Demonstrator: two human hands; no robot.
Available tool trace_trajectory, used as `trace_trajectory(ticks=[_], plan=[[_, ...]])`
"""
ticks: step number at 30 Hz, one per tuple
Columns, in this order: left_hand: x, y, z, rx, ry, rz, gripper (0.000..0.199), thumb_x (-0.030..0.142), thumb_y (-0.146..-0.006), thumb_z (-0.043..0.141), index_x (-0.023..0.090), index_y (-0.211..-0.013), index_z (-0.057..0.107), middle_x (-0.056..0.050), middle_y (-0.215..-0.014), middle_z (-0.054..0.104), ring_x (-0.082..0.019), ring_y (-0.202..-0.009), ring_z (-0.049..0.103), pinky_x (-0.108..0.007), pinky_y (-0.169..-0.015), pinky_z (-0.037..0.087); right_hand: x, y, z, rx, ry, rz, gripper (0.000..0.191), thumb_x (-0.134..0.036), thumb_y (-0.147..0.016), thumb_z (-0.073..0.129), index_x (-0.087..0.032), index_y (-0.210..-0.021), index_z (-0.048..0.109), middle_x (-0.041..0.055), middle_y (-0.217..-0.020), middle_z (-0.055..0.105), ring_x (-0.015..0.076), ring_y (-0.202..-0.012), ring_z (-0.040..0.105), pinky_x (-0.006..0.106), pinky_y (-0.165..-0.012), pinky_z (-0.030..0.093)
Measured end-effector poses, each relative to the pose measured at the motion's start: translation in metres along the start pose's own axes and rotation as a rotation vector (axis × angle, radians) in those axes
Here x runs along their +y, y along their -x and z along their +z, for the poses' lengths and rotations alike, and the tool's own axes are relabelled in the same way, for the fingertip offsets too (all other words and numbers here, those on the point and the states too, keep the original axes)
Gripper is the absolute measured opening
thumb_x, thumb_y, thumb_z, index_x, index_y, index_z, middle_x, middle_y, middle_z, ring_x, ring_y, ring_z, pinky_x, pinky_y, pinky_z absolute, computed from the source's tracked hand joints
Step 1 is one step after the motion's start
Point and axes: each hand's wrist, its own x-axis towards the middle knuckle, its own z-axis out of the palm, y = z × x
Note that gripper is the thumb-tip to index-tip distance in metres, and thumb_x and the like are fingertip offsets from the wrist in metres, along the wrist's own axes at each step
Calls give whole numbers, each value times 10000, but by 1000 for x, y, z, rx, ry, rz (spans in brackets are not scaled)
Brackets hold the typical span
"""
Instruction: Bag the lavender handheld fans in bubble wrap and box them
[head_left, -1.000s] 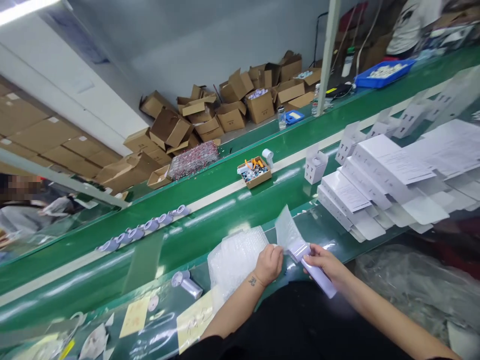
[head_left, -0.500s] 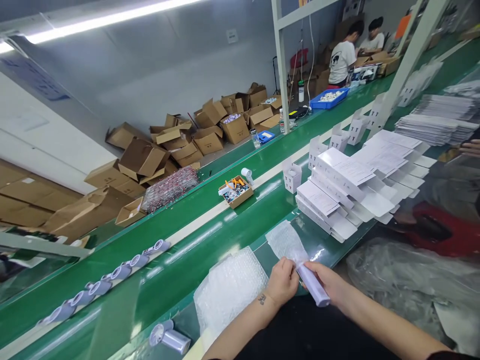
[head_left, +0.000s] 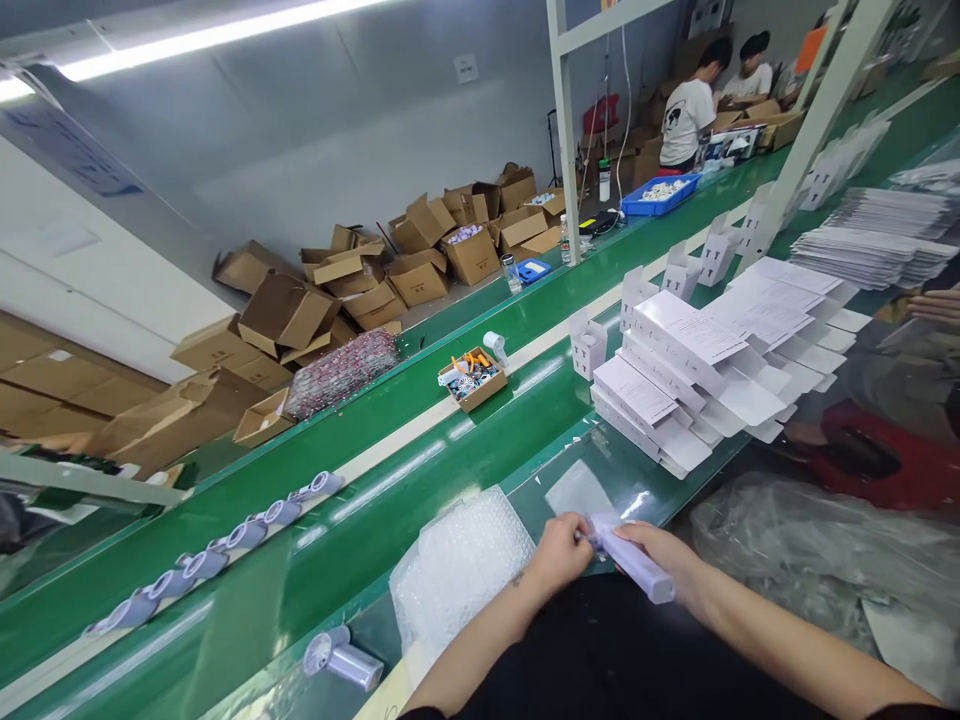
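My right hand [head_left: 664,555] is wrapped round the long handle of a lavender device shaped like a small hair dryer [head_left: 641,570]. My left hand [head_left: 564,548] is closed at the other end of it, fingers pinched by the bubble wrap; exactly what they grip is partly hidden. A piece of bubble wrap [head_left: 577,490] extends from that end over the green bench. Left of my hands lies a stack of bubble wrap sheets [head_left: 465,565]. Another lavender device [head_left: 345,662] rests on its side at the bench's lower left.
Several lavender devices [head_left: 202,566] line the green conveyor [head_left: 390,500]. A small carton of parts [head_left: 474,382] sits farther along it. White flat boxes [head_left: 682,370] are piled at right, with upright open white boxes [head_left: 589,350] behind. Co-workers [head_left: 686,120] sit at the far end.
The device has tilted flatter and shifted slightly right. The bubble wrap has been folded down and shows shorter beyond my hands. My left hand has turned inward at the device's end.
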Motion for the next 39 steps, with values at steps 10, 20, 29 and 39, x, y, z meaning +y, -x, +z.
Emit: trace_trajectory(ticks=[10,20,29,39], plan=[[25,-7,-2,-84,274,-146,96,130,-641,529,174,-726,525,65,-528,475,-90,-506,440,-192,-497,299,7,-3,-1,215,115,-172,144,-312,-682,598,-202,-708,510,-44,-497,521,117,-440,481,227,-421,347],[70,4,-47,-321,673,-356,144,171,-550,513,167,-693,506,43,-394,506,-100,-317,449,-160,-328,265,-63,53,-21,-31,797,-561,106,-294,-719,563,-192,-707,536,-51,-534,534,103,-484,491,203,-440,324],[80,4,-128,-113,759,89,536,423,-619,717,139,-1041,549,-74,-806,645,-169,-695,612,-230,-534,462,-113,102,10,-180,534,-594,148,-321,-752,555,-178,-725,528,-55,-535,503,94,-476,512,200,-437,380],[101,-6,-53,281,717,192,548,389,-705,691,173,-1177,515,-109,-1171,571,-241,-1096,538,-359,-958,434,-113,85,60,-118,-69,-820,393,-412,-725,671,-202,-975,452,-30,-704,618,112,-609,615,226,-571,514]])
